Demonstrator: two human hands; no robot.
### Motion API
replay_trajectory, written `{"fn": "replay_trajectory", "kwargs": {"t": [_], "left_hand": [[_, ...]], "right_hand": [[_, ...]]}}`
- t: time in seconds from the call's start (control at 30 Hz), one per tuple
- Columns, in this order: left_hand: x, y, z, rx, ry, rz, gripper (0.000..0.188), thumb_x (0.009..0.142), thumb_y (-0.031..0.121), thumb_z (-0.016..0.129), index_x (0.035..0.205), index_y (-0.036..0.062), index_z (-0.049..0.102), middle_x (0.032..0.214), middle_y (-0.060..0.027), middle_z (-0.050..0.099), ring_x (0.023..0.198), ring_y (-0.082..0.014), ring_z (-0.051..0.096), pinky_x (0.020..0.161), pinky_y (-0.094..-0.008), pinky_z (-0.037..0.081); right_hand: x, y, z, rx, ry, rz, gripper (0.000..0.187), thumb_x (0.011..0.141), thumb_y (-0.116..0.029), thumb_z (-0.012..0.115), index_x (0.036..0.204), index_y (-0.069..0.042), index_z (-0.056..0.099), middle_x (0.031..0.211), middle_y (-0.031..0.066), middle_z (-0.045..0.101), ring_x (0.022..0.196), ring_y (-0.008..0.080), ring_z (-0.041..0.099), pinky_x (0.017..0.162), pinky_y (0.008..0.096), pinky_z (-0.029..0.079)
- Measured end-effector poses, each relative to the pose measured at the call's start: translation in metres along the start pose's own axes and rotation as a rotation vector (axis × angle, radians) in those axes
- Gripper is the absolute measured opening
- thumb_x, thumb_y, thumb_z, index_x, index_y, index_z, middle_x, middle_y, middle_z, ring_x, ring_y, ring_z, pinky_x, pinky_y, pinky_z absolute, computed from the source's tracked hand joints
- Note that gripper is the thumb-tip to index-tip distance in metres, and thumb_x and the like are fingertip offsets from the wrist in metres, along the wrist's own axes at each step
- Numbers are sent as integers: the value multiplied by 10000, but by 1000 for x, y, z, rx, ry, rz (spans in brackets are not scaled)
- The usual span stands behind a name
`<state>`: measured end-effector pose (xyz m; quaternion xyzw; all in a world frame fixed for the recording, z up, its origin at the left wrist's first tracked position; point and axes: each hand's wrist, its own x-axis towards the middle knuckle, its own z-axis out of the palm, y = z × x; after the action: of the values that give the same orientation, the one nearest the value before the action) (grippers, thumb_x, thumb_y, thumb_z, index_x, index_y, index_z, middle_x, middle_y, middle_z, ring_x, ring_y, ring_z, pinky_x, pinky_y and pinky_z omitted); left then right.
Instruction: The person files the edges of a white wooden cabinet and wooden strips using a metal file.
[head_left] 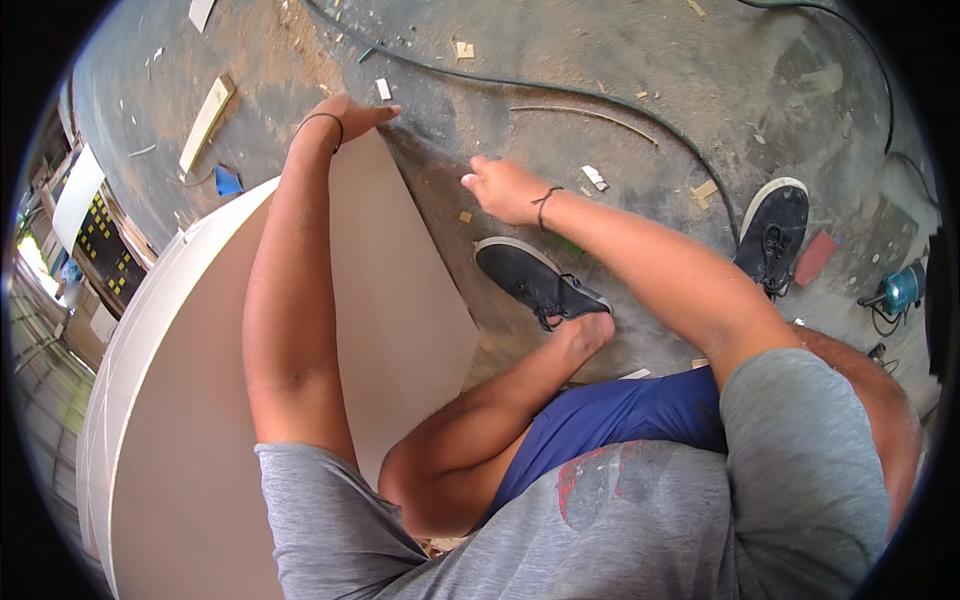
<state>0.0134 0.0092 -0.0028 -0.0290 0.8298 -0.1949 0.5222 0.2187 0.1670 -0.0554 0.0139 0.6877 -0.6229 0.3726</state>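
Note:
A large pale panel structure point(390, 260) with a curved outer rim stands on my left. At its far corner, my left hand point(352, 116) is bent over the edge, one digit pointing right and the other fingers partly hidden behind. My right hand point(503, 190) is closed in the air to the right of the panel's straight edge, apart from it. Its fingers are curled together, and whatever may be between them is too small or hidden to name. A dark band circles each wrist.
A black cable point(560, 82) curves across the dusty floor. Wood strips point(207, 125) and several scraps lie about. My dark shoes point(525, 275) are on the floor near the right hand. Farther right are a reddish sanding sheet point(815, 256) and a teal power tool point(903, 289).

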Motion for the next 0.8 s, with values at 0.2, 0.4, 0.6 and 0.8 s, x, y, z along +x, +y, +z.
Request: {"fn": "replay_trajectory", "kwargs": {"t": [0.2,0.4,0.6,0.8], "left_hand": [[-25,24,1,213,12,-74,946,559,752,608,1038,-64,608,1083,-196,604,1028,-320,580,872,-398,435],[-31,36,6,336,-45,-160,901,551,775,596,1128,82,607,1176,-96,579,1114,-267,536,906,-410,392],[-31,39,8,407,-4,-158,838,575,756,602,1111,112,621,1143,-69,601,1074,-252,564,870,-371,412],[-35,37,5,415,-7,-167,790,612,736,594,1129,138,608,1159,-66,593,1084,-236,556,892,-371,385]], "right_hand": [[-18,-1,-9,-34,-39,23,330,894,-285,422,913,32,511,842,278,581,830,447,553,735,493,423],[-20,-1,10,-7,-11,67,318,892,-279,431,917,28,507,830,283,580,821,449,554,734,495,422],[-9,1,22,3,15,44,301,895,-271,431,909,20,502,828,284,584,826,452,555,739,498,428],[-9,-3,28,4,31,92,295,897,-274,430,914,12,502,841,282,585,828,449,555,733,498,431]]}}
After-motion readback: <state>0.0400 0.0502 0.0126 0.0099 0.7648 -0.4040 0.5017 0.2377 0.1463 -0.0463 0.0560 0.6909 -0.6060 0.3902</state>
